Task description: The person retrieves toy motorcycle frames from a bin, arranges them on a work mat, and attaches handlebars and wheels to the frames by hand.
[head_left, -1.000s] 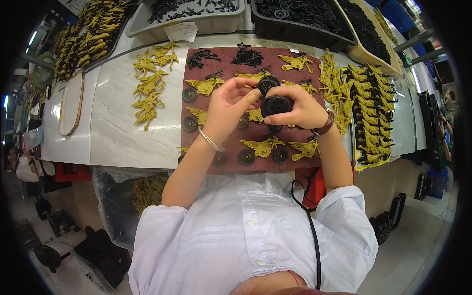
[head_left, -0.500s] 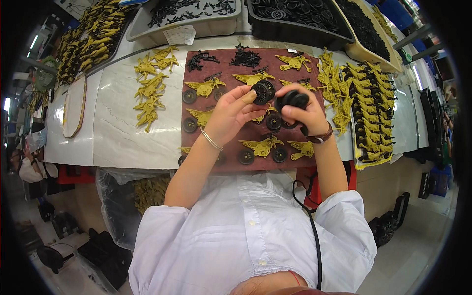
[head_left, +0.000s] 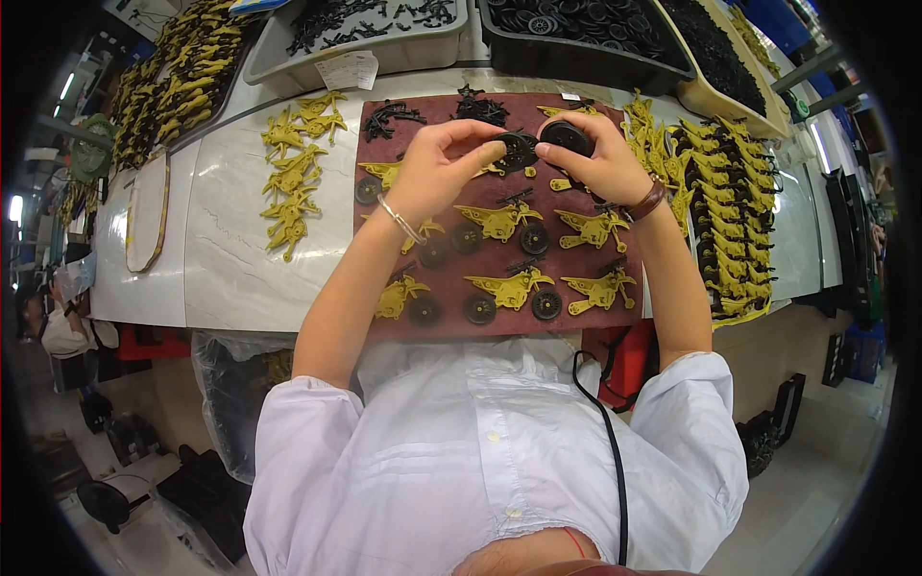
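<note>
Over the far part of a maroon mat (head_left: 437,112), my left hand (head_left: 432,173) pinches a black spoked toy wheel (head_left: 516,154) between thumb and fingers. My right hand (head_left: 607,161) is closed around a small stack of black wheels (head_left: 567,140), close beside the left hand's wheel. Below the hands, yellow toy motorbike bodies (head_left: 501,222) lie in rows on the mat. Some have black wheels (head_left: 546,303) placed at their ends. Part of the far row is hidden by my hands.
Small black parts (head_left: 480,108) are heaped at the mat's far edge. Behind stand a grey bin (head_left: 360,60) and a black bin of wheels (head_left: 595,60). Yellow bodies (head_left: 291,178) lie left of the mat; stacked yellow-and-black assemblies (head_left: 735,221) are at right.
Both hands have moved away from me, from mid-mat to its far row, still holding wheels. More of the middle row of yellow bodies is uncovered.
</note>
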### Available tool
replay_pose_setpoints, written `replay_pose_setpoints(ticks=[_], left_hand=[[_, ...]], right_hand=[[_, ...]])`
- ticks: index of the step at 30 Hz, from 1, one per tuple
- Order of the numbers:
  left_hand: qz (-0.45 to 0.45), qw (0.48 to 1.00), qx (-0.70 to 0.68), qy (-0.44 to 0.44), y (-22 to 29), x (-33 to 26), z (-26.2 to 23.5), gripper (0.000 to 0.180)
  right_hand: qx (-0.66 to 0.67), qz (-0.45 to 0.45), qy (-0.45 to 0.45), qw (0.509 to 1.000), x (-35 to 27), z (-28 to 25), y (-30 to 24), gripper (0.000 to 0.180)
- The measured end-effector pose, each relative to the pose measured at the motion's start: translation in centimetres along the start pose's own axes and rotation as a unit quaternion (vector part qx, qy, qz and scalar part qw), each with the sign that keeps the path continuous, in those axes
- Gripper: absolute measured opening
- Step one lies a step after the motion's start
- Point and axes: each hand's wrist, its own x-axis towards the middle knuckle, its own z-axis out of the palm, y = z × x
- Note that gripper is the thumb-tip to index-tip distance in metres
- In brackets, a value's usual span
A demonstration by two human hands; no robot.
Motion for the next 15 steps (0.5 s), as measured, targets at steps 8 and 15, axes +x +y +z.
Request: replay_pose_setpoints(ticks=[8, 15], left_hand=[[-0.030, 0.942, 0.331, 0.040, -2.8, 1.4, -4.3, 0.018], [0.003, 0.853, 0.521, -0.018, -3.5, 1.7, -3.1, 0.015]], right_hand=[[-0.326, -0.036, -0.041, 0.944, 2.2, -2.3, 3.0, 0.024], [-0.381, 0.024, -0.152, 0.912, 4.4, -1.5, 3.9, 0.028]])
